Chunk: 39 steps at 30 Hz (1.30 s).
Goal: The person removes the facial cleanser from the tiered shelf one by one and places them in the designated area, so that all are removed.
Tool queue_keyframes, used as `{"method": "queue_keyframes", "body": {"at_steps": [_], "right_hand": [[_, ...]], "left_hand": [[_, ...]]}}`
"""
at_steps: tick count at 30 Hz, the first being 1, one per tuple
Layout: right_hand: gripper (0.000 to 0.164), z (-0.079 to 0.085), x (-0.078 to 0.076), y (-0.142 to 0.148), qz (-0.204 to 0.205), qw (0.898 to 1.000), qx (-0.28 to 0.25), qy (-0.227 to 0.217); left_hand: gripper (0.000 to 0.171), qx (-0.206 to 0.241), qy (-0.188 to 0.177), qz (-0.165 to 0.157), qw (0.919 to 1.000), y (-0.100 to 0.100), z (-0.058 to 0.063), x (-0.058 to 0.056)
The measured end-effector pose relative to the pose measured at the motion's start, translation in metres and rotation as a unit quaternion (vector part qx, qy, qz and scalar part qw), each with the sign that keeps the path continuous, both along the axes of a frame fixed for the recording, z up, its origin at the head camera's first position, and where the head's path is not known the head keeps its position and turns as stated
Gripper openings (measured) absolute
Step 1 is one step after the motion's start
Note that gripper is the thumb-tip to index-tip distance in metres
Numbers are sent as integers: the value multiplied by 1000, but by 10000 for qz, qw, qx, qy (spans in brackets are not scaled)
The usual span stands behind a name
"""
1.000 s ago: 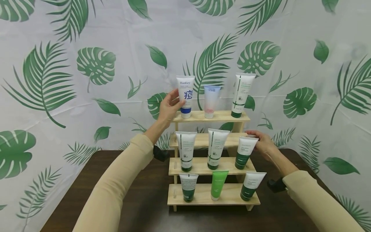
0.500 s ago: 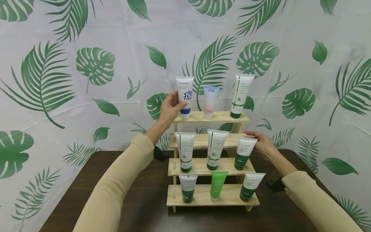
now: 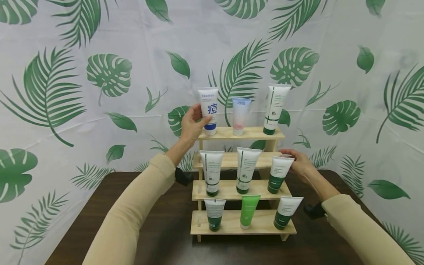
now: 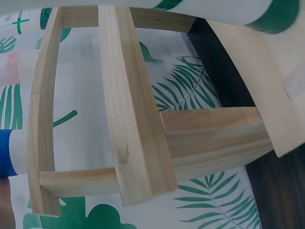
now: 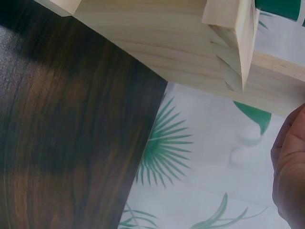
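On the top tier of the wooden display stand (image 3: 245,222), my left hand (image 3: 193,123) grips a white squeeze tube (image 3: 208,106) with a blue band, thumb in front and fingers behind. Its base is right at the shelf's left end. The left wrist view shows only the blue band (image 4: 5,152) and a bit of a finger. My right hand (image 3: 299,163) holds the right end of the stand's second tier from the top, fingertips over the board. A small white-and-green tube (image 3: 279,175) partly hides it. In the right wrist view, that hand's curled fingers (image 5: 290,157) meet the board's edge.
Beside the held tube stand a pale blue-pink tube (image 3: 241,116) and a tall white-green tube (image 3: 276,108). Lower tiers bear several more tubes, including a bright green one (image 3: 249,211). The stand sits on a dark wood table (image 3: 159,228) before a leaf-print cloth (image 3: 139,66).
My left hand has shifted the blue-banded tube slightly left along the top tier over the last half second. The right hand stays at the stand's right end.
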State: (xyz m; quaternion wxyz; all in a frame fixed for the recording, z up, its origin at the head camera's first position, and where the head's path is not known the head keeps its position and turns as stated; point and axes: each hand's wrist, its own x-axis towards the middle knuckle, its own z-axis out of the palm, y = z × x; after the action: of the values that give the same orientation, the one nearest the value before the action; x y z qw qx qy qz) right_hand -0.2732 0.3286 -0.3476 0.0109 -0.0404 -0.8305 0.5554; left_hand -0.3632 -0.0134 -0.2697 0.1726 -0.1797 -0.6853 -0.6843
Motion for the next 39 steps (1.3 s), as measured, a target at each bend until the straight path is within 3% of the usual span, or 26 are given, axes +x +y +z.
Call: {"method": "queue_keyframes", "body": {"at_steps": [7, 17, 24, 32, 39], "right_hand": [[49, 1, 0, 0, 68, 10000, 26, 30], [53, 4, -1, 0, 209, 9998, 42, 62], [53, 6, 1, 2, 244, 9997, -32, 65], [56, 3, 1, 3, 257, 9997, 8, 37], [59, 1, -1, 3, 290, 9995, 81, -5]], "left_hand": [[48, 231, 248, 185, 9993, -13, -1, 6], [49, 361, 108, 397, 9985, -44, 2, 20], [49, 494, -17, 357, 9981, -65, 4, 36], [50, 255, -491, 477, 9973, -97, -5, 57], [50, -57, -1330, 573, 9894, -125, -28, 72]]}}
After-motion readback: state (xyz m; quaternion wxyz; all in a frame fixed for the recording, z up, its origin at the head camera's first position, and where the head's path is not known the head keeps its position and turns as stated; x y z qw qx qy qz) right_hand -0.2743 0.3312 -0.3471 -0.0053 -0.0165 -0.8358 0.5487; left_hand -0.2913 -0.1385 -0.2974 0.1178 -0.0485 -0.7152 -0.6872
